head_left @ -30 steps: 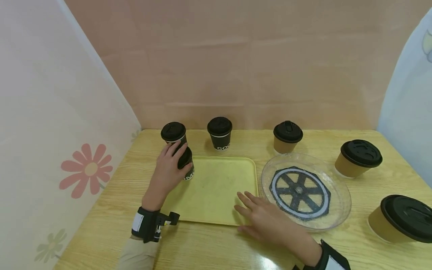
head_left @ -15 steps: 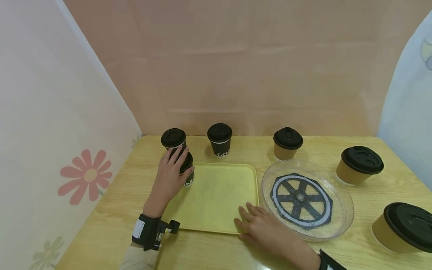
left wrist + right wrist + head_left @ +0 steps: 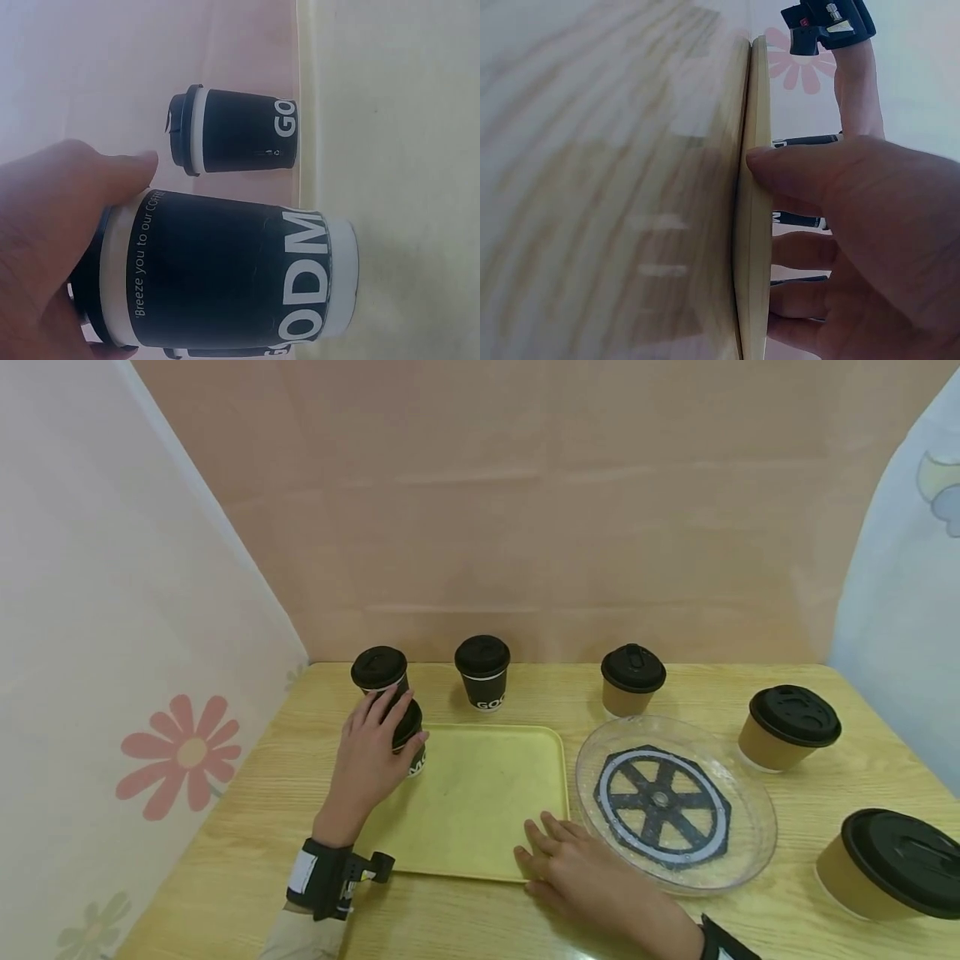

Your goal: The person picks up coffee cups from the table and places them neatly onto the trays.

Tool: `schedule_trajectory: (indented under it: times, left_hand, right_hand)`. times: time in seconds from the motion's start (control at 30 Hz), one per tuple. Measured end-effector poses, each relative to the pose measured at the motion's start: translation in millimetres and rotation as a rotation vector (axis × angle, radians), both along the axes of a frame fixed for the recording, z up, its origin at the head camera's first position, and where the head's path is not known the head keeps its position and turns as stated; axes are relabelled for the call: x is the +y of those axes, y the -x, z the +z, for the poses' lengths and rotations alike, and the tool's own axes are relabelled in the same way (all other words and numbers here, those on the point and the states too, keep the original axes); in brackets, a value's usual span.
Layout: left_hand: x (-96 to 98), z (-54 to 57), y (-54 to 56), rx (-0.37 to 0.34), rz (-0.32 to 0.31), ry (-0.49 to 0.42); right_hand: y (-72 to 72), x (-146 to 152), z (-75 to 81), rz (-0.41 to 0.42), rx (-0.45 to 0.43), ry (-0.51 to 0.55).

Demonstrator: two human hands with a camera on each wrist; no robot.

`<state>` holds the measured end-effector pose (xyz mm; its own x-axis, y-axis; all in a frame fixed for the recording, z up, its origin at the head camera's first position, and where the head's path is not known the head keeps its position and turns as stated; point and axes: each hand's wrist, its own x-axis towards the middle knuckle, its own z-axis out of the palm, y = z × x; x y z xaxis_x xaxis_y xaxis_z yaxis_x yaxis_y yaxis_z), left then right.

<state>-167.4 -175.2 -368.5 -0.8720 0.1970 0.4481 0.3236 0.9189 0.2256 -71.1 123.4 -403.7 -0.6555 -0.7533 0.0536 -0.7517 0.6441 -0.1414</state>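
Observation:
My left hand [image 3: 367,760] holds a small black paper cup [image 3: 217,270] by its lidded top, thumb on the near side and fingers over the far side. The cup is upright at the rear left corner of a yellow tray [image 3: 480,802], its white lettering partly visible. Just behind it is another black lidded cup [image 3: 380,668], partly covered by my fingers. At the tray's front right corner rests my right hand [image 3: 577,868], fingers spread over the surface. Its thumb [image 3: 787,169] lies against the tray's outer rim in the right wrist view.
A third black cup [image 3: 482,672] stands behind the tray. To the right sits a round clear plastic dish [image 3: 761,827] with a dark wheel-like pattern. Brown lidded cups stand behind it [image 3: 630,697] and along the right, including a large one [image 3: 862,877] near the front.
The head view has shifted slightly, so the table appears lower. Both hands stay at nearly the same places on the cup and tray, the right hand's fingers settling a little closer to the near edge.

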Motion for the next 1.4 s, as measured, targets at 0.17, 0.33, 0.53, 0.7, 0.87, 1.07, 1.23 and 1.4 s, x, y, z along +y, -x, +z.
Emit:
schedule_trajectory:
  times: [0.17,0.33,0.53,0.7,0.87,1.07,1.23,1.4]
  left_hand:
    - [-8.2,6.4,-3.7,0.01,0.028,0.001]
    - [-18.7,27.8,3.0,0.055,-0.003,-0.038]
    - [-32.4,55.3,42.9,0.076,-0.051,-0.05]
    - [-45.6,59.5,67.4,-0.085,-0.008,-0.045]
    - [-56.7,58.5,76.3,-0.197,0.026,-0.04]
    - [-69.2,57.0,83.7,-0.267,0.027,0.0]
    - [-65.7,49.7,98.1,-0.351,-0.03,0.027]
    - [-49.4,49.8,113.3,-0.43,-0.073,0.027]
  right_hand:
    - [2.6,-6,0.9,0.026,0.006,-0.001]
    - [3.5,-8,1.4,0.021,-0.027,0.017]
    - [5.7,-4,2.6,-0.003,-0.057,0.039]
    - [6.6,-4,2.6,0.003,-0.107,0.058]
    - [6.4,-8,2.9,0.024,-0.13,0.058]
    - [5.8,-10,4.2,0.042,-0.106,0.056]
    - [4.7,-3,3.2,0.03,-0.096,0.068]
    - [2.9,6,-1.2,-0.001,-0.096,0.118]
